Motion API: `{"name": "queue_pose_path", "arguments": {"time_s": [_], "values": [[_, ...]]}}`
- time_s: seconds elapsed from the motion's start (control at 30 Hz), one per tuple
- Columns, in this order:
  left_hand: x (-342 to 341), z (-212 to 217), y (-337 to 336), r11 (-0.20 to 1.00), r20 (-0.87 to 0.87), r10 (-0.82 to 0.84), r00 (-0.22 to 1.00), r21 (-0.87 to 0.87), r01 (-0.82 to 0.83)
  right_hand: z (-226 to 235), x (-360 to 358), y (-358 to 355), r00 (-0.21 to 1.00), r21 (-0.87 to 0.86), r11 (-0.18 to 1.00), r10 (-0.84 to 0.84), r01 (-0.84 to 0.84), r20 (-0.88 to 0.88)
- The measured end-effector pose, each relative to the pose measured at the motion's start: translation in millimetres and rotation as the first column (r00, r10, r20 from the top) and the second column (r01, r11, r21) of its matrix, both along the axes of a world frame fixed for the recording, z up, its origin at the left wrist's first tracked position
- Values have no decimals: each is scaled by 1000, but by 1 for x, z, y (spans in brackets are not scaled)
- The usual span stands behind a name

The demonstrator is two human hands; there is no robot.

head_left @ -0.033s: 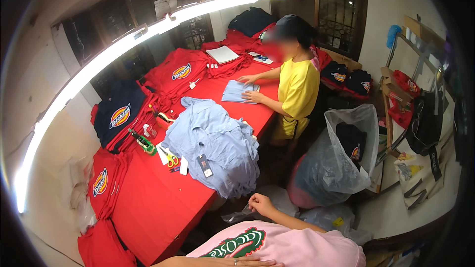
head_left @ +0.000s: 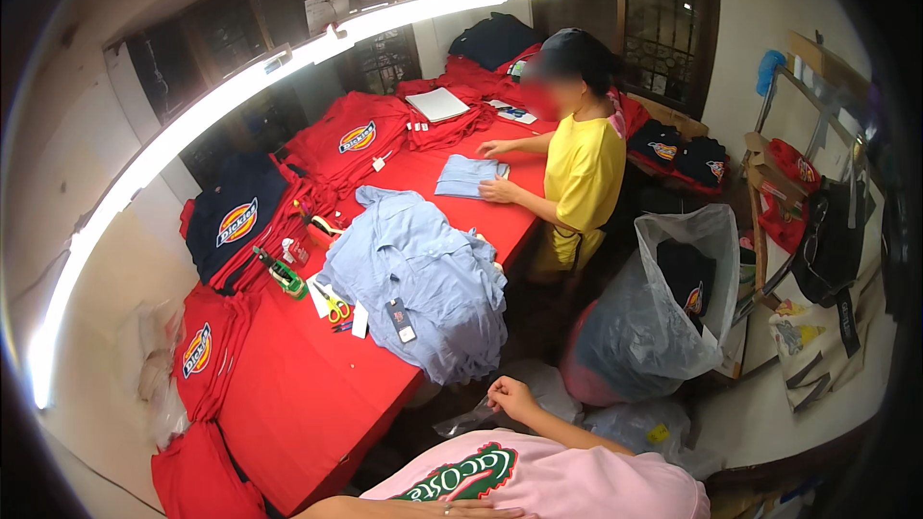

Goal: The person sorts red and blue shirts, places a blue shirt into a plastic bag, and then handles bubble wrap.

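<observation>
A pink shirt (head_left: 586, 481) with a green printed patch fills the lower edge; I cannot tell whether it is worn or laid over me. My left hand (head_left: 473, 510), with a ring on one finger, lies flat on it, partly cut off by the frame. Beyond the shirt, my right hand (head_left: 511, 398) is raised with its fingers curled in, beside the table's near corner; whatever it may hold is too small to make out. Clear plastic (head_left: 466, 420) lies just below it. The nearest pile is of light blue garments (head_left: 423, 279), one with a dark tag (head_left: 400, 320).
Across the red-covered table (head_left: 288, 413), a person in yellow (head_left: 585, 168) handles a folded blue garment (head_left: 468, 176). Yellow scissors (head_left: 336, 308) and a green-handled tool (head_left: 281, 273) lie by the pile. Red shirts (head_left: 207, 351) line the left side. A large clear bag (head_left: 630, 327) stands at right.
The other person's hands have shifted slightly on the folded blue garment, the far one lifting a little. The view has moved slightly. My hands stay nearly where they were.
</observation>
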State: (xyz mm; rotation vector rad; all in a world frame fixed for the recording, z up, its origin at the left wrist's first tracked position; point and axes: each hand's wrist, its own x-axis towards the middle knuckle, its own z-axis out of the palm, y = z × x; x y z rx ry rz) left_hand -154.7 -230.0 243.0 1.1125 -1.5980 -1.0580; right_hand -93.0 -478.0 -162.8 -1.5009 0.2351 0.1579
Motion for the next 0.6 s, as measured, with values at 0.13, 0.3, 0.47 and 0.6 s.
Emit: {"name": "queue_pose_path", "arguments": {"time_s": [0.13, 0.3, 0.47, 0.6], "values": [[-4, 2, 30, 990, -211, 140, 967, 13, -140, -14, -3, 4, 1000, 14, 1000, 13, -13, 7], [44, -14, 76, 689, -321, 670, 669, -68, -722, -33, -1, -11, 998, -89, 994, -69, 70, 8], [22, 24, 13, 504, -215, 771, 600, -370, -780, -28, 22, 31, 999, 100, 995, -25, 29, -40], [5, -32, 0, 913, 134, 394, 909, -172, -370, -16, 32, 21, 1000, -41, 999, -18, 19, 15]]}}
